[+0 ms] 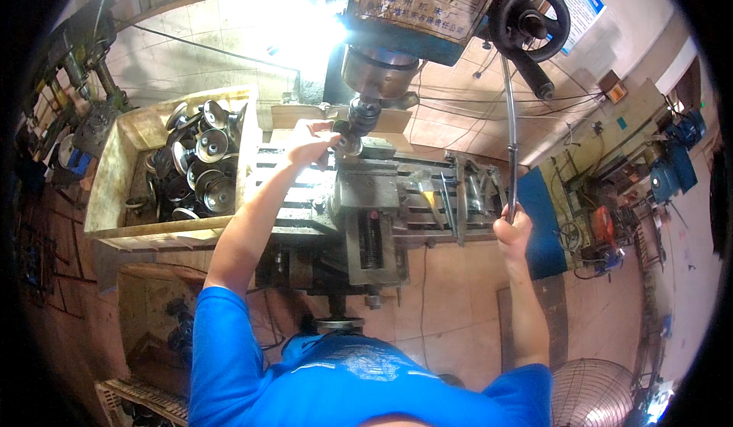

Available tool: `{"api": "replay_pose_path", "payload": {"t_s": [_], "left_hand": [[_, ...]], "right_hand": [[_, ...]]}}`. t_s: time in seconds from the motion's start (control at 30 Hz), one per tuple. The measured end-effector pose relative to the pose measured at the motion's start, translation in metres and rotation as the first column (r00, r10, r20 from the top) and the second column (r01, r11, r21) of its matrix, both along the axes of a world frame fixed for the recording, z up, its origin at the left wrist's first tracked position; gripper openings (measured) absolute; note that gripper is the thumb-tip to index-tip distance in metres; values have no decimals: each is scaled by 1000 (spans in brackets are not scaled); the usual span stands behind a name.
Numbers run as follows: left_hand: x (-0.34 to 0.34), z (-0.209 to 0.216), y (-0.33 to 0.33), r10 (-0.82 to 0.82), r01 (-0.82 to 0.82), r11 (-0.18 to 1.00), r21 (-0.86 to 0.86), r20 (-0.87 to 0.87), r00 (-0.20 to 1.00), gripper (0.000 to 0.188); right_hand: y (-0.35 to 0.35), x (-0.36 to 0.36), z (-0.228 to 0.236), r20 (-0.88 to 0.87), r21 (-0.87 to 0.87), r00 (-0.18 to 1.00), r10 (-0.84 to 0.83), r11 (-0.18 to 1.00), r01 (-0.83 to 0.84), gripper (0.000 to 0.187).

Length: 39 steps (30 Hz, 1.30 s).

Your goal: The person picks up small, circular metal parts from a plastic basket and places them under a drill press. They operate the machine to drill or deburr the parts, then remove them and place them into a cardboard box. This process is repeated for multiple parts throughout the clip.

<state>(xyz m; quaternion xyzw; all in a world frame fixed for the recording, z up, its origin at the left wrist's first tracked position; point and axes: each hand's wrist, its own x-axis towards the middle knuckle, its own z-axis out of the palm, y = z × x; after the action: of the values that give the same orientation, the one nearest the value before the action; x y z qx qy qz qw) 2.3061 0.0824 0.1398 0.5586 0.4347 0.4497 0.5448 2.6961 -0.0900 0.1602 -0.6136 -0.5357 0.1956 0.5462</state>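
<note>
My left hand (307,141) reaches to the machine's spindle, its fingers closed round a small round metal part (349,143). That part sits right under the dark tool holder (365,114) on the spindle head (379,72); whether the tool touches it, I cannot tell. Just below stands a grey machine vise (368,190), bolted on the slotted machine table (294,217). Off to the right, my right hand (513,230) grips the lower end of a long metal lever (511,148), which runs up toward the machine head.
A yellowish crate (172,236) of dark, shiny metal discs (212,144) stands at the left. A brush (426,190) and other tools lie on the table's right side. A black handwheel (566,26) juts from the head. Below right is a wire fan guard (592,393).
</note>
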Motion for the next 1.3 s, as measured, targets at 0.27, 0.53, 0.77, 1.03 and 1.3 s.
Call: {"api": "replay_pose_path", "payload": {"t_s": [0.27, 0.53, 0.77, 1.03, 1.3], "left_hand": [[1, -3, 3, 15, -15, 1000, -8, -29, 999, 36], [-1, -7, 7, -8, 8, 1000, -22, -16, 1000, 46], [2, 0, -1, 20, -20, 1000, -4, -16, 1000, 33], [-1, -8, 4, 38, -38, 999, 2, -54, 998, 40], [3, -11, 7, 32, -32, 999, 6, -22, 999, 49]], "right_hand": [[6, -2, -5, 56, 16, 998, -6, 1000, 5, 20], [14, -7, -10, 162, -1, 984, -76, 997, 77, 18], [29, -1, -31, 82, 71, 996, -42, 997, 36, 15], [54, -3, -53, 95, 181, 994, -56, 983, 38, 19], [61, -3, -59, 55, 171, 996, -70, 983, 60, 15]]}}
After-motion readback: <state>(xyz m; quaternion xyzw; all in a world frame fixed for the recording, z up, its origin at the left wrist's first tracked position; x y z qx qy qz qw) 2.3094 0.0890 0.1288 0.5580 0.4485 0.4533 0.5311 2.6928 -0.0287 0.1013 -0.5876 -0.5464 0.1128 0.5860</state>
